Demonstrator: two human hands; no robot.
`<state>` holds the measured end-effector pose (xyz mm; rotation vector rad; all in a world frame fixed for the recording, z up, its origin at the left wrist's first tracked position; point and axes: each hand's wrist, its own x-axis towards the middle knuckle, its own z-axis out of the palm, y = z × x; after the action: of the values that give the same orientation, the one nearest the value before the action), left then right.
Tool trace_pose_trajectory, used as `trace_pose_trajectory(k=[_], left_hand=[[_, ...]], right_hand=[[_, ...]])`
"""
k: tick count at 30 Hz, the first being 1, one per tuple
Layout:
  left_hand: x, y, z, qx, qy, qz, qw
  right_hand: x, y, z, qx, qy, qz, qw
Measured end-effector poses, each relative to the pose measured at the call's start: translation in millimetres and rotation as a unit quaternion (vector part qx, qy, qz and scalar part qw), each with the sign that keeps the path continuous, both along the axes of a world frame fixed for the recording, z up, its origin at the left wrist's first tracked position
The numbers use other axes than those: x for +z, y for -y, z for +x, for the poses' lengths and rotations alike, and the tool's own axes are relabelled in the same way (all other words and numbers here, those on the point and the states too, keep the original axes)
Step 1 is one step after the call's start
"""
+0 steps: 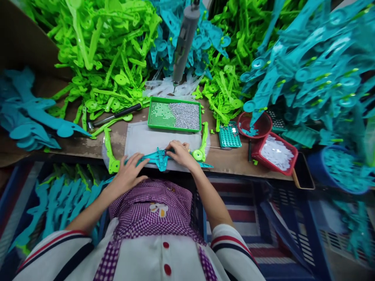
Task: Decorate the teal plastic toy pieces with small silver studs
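A long teal plastic part (161,159) lies across the front of a pale mat (137,136). My left hand (129,171) rests over its left end with the fingers spread. The fingers of my right hand (178,153) are pinched together at the middle of the teal part; what they hold there, if anything, is too small to tell. Curved green parts flank the mat, one on the left (109,150) and one on the right (201,144). Just behind the hands sits a green tray (149,117) of small metal pieces.
A grey electric screwdriver (184,45) hangs above the tray. Piles of green parts (105,47) and teal parts (316,58) fill the back. A hammer (117,116) lies left; red bowls (255,124) and a red basket (293,154) stand right.
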<state>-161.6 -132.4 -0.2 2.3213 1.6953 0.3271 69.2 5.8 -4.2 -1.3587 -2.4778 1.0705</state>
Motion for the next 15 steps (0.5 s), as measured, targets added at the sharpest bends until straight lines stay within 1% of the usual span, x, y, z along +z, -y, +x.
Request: trace_pose_trajectory(k=[1,3,5,7,9,12,15], left_hand=[[1.5,10,-13,0.009,-0.014,-0.001,1.0],[3.3,24,-37,0.046,-0.022,0.001,0.999],[1.7,29,-56,0.105,-0.011,0.012,0.994],[-3.9,27,-67,0.166,0.011,0.023,0.986],[-12.4,21,-71,0.202,0.032,0.023,0.979],[-24.9,14,-67,0.233,0.046,0.032,0.971],[-30.7,11,-63,0.267,0.047,0.037,0.962]], right_hand=[[-0.7,0,0,0.002,-0.001,0.002,1.0],[-1.6,1,1,0.005,-0.007,0.008,1.0],[-1.8,1,2,0.005,-0.014,0.016,1.0],[-1.9,2,3,0.003,-0.022,0.023,0.999],[-2.1,3,3,0.001,-0.028,0.029,0.999],[-3.1,3,4,-0.011,-0.031,0.03,0.999],[-4.5,4,3,-0.03,-0.031,0.023,0.999]])
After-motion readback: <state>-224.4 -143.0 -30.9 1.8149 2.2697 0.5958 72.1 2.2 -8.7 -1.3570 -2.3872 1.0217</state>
